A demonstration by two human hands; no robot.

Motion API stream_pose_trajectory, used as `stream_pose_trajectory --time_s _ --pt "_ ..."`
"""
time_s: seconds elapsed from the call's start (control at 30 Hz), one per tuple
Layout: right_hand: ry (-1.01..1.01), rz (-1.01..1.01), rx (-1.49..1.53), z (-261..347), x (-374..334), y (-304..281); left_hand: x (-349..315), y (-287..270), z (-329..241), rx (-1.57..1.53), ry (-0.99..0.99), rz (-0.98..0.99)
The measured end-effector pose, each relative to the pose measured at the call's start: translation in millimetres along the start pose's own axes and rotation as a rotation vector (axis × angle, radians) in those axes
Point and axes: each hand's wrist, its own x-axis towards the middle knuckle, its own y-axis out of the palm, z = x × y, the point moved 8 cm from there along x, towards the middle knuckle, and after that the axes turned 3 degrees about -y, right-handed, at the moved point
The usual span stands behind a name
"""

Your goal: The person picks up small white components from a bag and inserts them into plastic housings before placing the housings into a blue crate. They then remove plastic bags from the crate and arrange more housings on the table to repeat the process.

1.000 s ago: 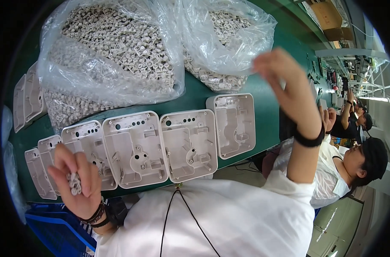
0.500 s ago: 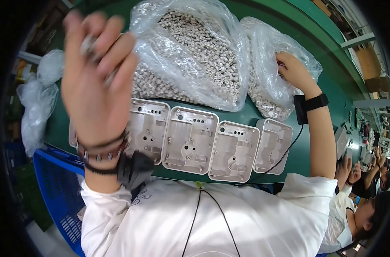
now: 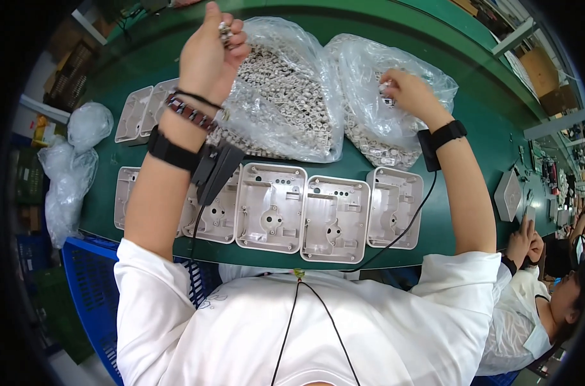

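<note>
My left hand (image 3: 206, 64) is raised at the far left of the bags, closed round several small plastic parts (image 3: 225, 33) that show between thumb and fingers. Their exact kind is too small to make out. At the mouth of the right clear plastic bag (image 3: 363, 58), my right hand (image 3: 411, 95) pinches a small white plastic part (image 3: 385, 85). More small parts fill that bag and the larger left bag (image 3: 286, 83). A row of open, light grey plastic housings (image 3: 271, 215) lies along the table's near edge, inner sides up, with holes and ribs inside.
More housings (image 3: 135, 114) lie behind my left forearm. A blue crate (image 3: 90, 283) stands at the left, below crumpled plastic bags (image 3: 64, 186). A black cable (image 3: 405, 235) crosses the right housings. A co-worker (image 3: 524, 315) sits to the right, near another housing (image 3: 508, 196).
My left hand has moved away from the view toward the far side, still holding small parts. My right hand has come up at the bag's mouth, with a white part now showing in its fingers.
</note>
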Motion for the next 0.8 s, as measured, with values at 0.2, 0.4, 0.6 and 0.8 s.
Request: stream_pose_trajectory --time_s 0.2,0.4,0.6,0.8 --pt "-0.301 -0.063 -0.234 11.4 -7.2 12.1 -73.5 53.1 -13.0 -0.403 -0.176 0.464" --pt "-0.064 -0.074 -0.107 -6.9 6.0 -3.7 -127.2 37.5 -9.7 -0.417 -0.218 0.39" --pt "0.401 -0.438 0.638 -48.1 -5.3 -24.1 -146.1 23.7 25.1 -0.489 -0.343 0.174" --pt "0.55 -0.397 1.465 -52.7 -8.9 -14.8 -161.5 16.8 49.4 -0.479 -0.486 0.147"
